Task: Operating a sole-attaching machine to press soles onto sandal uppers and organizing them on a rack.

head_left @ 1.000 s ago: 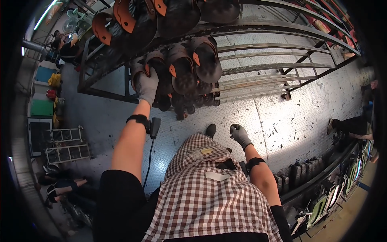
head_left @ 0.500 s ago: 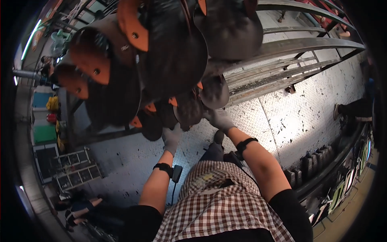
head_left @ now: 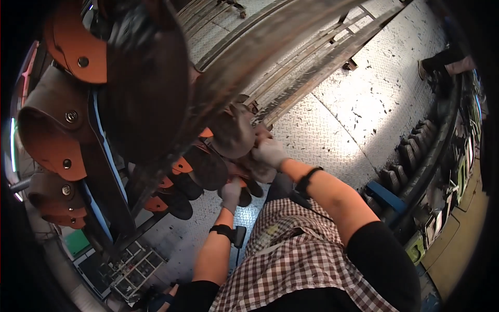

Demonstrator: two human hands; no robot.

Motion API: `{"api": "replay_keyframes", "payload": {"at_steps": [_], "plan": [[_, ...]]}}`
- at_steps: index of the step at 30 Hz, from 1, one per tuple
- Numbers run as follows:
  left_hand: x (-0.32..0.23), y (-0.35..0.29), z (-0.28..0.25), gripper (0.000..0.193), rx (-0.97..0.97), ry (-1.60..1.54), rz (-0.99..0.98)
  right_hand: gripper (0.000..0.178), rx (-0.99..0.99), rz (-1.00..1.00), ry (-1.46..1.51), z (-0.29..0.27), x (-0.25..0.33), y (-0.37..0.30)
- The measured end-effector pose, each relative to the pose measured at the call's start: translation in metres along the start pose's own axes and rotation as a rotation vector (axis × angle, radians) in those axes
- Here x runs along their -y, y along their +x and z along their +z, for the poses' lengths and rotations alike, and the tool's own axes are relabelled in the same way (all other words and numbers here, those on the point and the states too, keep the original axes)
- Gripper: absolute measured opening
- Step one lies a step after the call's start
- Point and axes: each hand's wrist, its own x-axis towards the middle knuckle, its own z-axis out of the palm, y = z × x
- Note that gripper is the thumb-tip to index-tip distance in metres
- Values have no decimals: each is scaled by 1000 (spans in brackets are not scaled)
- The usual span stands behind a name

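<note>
Dark brown shoe-shaped forms with orange heel parts (head_left: pixel 67 135) hang in rows on a metal rack (head_left: pixel 291 47) close above me. My right hand (head_left: pixel 267 153), in a grey glove, is closed on one dark form (head_left: pixel 231 135) at the rack's lower bar. My left hand (head_left: pixel 231 191), also gloved, reaches up from below. Its fingers press against the underside of a neighbouring form (head_left: pixel 208 169); its grip is hidden. A black band with a small device (head_left: pixel 234 234) sits on my left wrist.
The floor is diamond-plate metal (head_left: pixel 353 114). A compartmented crate (head_left: pixel 122 265) lies at the lower left. Several dark items line a curved row (head_left: pixel 416 151) at the right, beside a blue block (head_left: pixel 387 195). Another person's legs (head_left: pixel 442 67) stand at the upper right.
My head has come much closer to the rack, so the forms fill the view. Both hands have come together on the forms at the lower bar, the right one rising from near my waist.
</note>
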Motion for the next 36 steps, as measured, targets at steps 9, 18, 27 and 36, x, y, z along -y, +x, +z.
{"api": "replay_keyframes", "payload": {"at_steps": [9,18,27,36], "plan": [[-178,-123,77,59,864,697,444,53,-248,805,170,-73,-197,-238],[-307,-257,183,30,970,1123,1301,58,-1069,1003,844,-55,-225,-475],[-369,-441,366,42,963,953,1301,52,-1524,1352,635,-97,-250,-667],[-451,-579,466,38,1296,600,1736,51,-2223,1667,392,-93,-295,-757]]}}
